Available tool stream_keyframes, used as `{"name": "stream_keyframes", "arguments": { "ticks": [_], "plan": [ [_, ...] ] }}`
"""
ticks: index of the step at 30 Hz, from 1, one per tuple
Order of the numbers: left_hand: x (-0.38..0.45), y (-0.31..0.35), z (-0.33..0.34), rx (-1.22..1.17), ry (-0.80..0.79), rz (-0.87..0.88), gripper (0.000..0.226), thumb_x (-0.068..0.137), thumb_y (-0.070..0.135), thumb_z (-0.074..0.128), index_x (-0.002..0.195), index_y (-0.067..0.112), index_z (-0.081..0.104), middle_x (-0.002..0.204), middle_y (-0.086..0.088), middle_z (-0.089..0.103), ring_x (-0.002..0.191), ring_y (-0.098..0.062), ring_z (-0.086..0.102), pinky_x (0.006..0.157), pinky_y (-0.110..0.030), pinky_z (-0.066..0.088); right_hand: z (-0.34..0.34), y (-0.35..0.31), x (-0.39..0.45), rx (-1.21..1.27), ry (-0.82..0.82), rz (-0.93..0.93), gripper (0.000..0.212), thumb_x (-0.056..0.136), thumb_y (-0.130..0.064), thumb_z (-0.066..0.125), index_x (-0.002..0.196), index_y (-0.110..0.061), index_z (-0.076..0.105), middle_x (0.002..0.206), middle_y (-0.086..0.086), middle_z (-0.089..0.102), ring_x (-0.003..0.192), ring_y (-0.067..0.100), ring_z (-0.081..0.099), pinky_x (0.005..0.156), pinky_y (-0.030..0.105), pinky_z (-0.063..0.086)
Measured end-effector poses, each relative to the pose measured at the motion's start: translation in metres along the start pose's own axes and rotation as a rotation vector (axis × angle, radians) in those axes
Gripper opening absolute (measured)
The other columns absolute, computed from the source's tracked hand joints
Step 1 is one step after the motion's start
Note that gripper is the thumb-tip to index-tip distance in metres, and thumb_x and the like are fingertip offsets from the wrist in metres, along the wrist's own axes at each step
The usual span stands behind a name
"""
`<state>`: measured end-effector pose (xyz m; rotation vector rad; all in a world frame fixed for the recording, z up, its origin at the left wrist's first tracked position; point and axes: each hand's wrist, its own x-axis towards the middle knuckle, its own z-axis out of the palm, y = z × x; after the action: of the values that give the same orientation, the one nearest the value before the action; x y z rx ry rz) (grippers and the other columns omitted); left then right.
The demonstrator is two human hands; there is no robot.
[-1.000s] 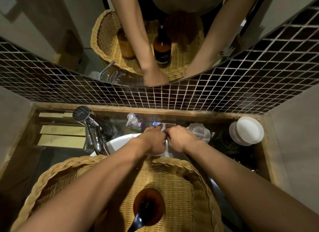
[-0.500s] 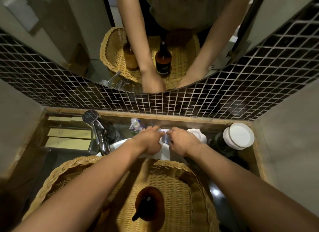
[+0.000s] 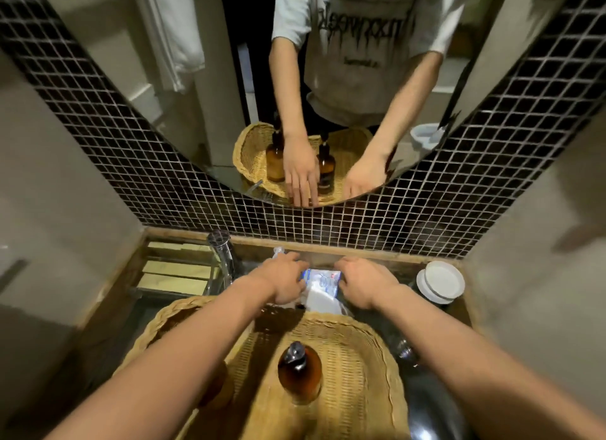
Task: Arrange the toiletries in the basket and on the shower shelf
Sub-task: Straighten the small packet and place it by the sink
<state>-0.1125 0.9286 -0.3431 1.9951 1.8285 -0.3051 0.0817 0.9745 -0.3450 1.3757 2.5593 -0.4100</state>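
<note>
A woven wicker basket [image 3: 377,351] rests over the sink in front of me. An amber pump bottle [image 3: 300,372] stands upright in its middle, and a second amber bottle [image 3: 218,390] is mostly hidden under my left forearm. Beyond the basket's far rim, my left hand [image 3: 283,280] and my right hand [image 3: 362,287] grip the two sides of a white packet with blue print [image 3: 321,284]. A small clear bottle [image 3: 278,251] peeks out behind my left hand.
A chrome faucet [image 3: 224,259] rises left of my hands. A dark jar with a white lid [image 3: 441,280] stands at the right on the wooden ledge. Pale soap-like bars [image 3: 175,275] lie on the left. Black mosaic tile and a round mirror [image 3: 229,79] fill the wall ahead.
The view has tilted up, showing more of the mirror. My hands have spread slightly apart, and the white packet now shows between them.
</note>
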Motion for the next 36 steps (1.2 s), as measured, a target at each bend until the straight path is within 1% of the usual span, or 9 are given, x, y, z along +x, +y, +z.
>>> {"name": "stream_keyframes", "arguments": {
  "ticks": [3, 9, 12, 19, 21, 24, 28, 33, 36],
  "plan": [
    [-0.019, 0.002, -0.010, -0.009, 0.040, 0.018, 0.054, 0.098, 0.042, 0.042, 0.147, 0.019, 0.039, 0.152, -0.010, 0.035, 0.138, -0.031, 0.034, 0.111, -0.047, 0.032, -0.014, -0.012, -0.018, -0.025, 0.033, 0.028, 0.035, 0.096, -0.026, 0.045, 0.129, -0.020, 0.054, 0.130, 0.007, 0.061, 0.113, 0.030, 0.060, 0.090, 0.041, 0.050],
    [-0.056, -0.001, -0.030, -0.044, 0.141, 0.116, 0.050, 0.097, 0.047, 0.041, 0.139, 0.022, 0.048, 0.135, -0.008, 0.051, 0.118, -0.027, 0.051, 0.100, -0.043, 0.043, -0.034, -0.041, -0.060, -0.049, 0.104, 0.084, 0.040, 0.096, -0.036, 0.045, 0.133, -0.022, 0.052, 0.130, 0.004, 0.059, 0.110, 0.026, 0.060, 0.091, 0.044, 0.052],
    [-0.079, 0.000, -0.037, -0.049, 0.195, 0.169, 0.053, 0.097, 0.049, 0.039, 0.140, 0.019, 0.045, 0.131, -0.006, 0.049, 0.114, -0.026, 0.052, 0.097, -0.045, 0.045, -0.041, -0.057, -0.087, -0.046, 0.146, 0.131, 0.045, 0.096, -0.039, 0.046, 0.138, -0.023, 0.049, 0.133, 0.003, 0.055, 0.113, 0.026, 0.059, 0.093, 0.045, 0.051],
    [-0.145, 0.015, -0.035, -0.027, 0.303, 0.316, 0.056, 0.097, 0.050, 0.040, 0.146, 0.024, 0.039, 0.137, -0.005, 0.045, 0.117, -0.026, 0.051, 0.095, -0.043, 0.046, -0.041, -0.102, -0.166, 0.003, 0.325, 0.230, 0.051, 0.094, -0.038, 0.049, 0.142, -0.026, 0.044, 0.140, 0.003, 0.052, 0.123, 0.025, 0.053, 0.096, 0.044, 0.049],
    [-0.161, 0.029, -0.034, -0.020, 0.318, 0.351, 0.055, 0.097, 0.051, 0.040, 0.146, 0.025, 0.038, 0.138, -0.003, 0.045, 0.117, -0.025, 0.051, 0.095, -0.042, 0.046, -0.038, -0.112, -0.188, -0.008, 0.358, 0.258, 0.049, 0.095, -0.039, 0.050, 0.141, -0.023, 0.046, 0.142, 0.002, 0.051, 0.126, 0.024, 0.051, 0.099, 0.042, 0.046],
    [-0.180, 0.057, -0.033, -0.026, 0.342, 0.416, 0.055, 0.097, 0.051, 0.042, 0.146, 0.025, 0.039, 0.140, -0.001, 0.045, 0.121, -0.022, 0.050, 0.093, -0.038, 0.043, -0.038, -0.117, -0.224, -0.027, 0.402, 0.314, 0.047, 0.095, -0.039, 0.049, 0.140, -0.022, 0.049, 0.140, 0.001, 0.053, 0.123, 0.023, 0.052, 0.096, 0.040, 0.046],
    [-0.204, 0.096, -0.027, -0.028, 0.375, 0.505, 0.057, 0.096, 0.053, 0.042, 0.145, 0.025, 0.040, 0.142, -0.001, 0.045, 0.125, -0.021, 0.048, 0.100, -0.039, 0.043, -0.039, -0.117, -0.280, -0.030, 0.463, 0.414, 0.047, 0.092, -0.041, 0.050, 0.135, -0.023, 0.052, 0.135, 0.003, 0.056, 0.116, 0.028, 0.056, 0.092, 0.042, 0.048],
    [-0.240, 0.161, -0.006, -0.045, 0.348, 0.632, 0.050, 0.096, 0.047, 0.047, 0.140, 0.025, 0.045, 0.143, -0.004, 0.047, 0.126, -0.023, 0.047, 0.106, -0.041, 0.041, -0.023, -0.110, -0.371, -0.017, 0.530, 0.532, 0.046, 0.091, -0.043, 0.053, 0.133, -0.024, 0.054, 0.127, 0.002, 0.060, 0.111, 0.024, 0.058, 0.092, 0.042, 0.050],
    [-0.271, 0.207, 0.017, -0.028, 0.327, 0.725, 0.052, 0.096, 0.049, 0.047, 0.141, 0.023, 0.045, 0.141, -0.004, 0.046, 0.126, -0.023, 0.048, 0.106, -0.039, 0.039, -0.005, -0.105, -0.438, -0.055, 0.570, 0.623, 0.045, 0.093, -0.041, 0.050, 0.134, -0.023, 0.054, 0.130, 0.002, 0.058, 0.113, 0.024, 0.058, 0.093, 0.042, 0.050]
  ]
}}
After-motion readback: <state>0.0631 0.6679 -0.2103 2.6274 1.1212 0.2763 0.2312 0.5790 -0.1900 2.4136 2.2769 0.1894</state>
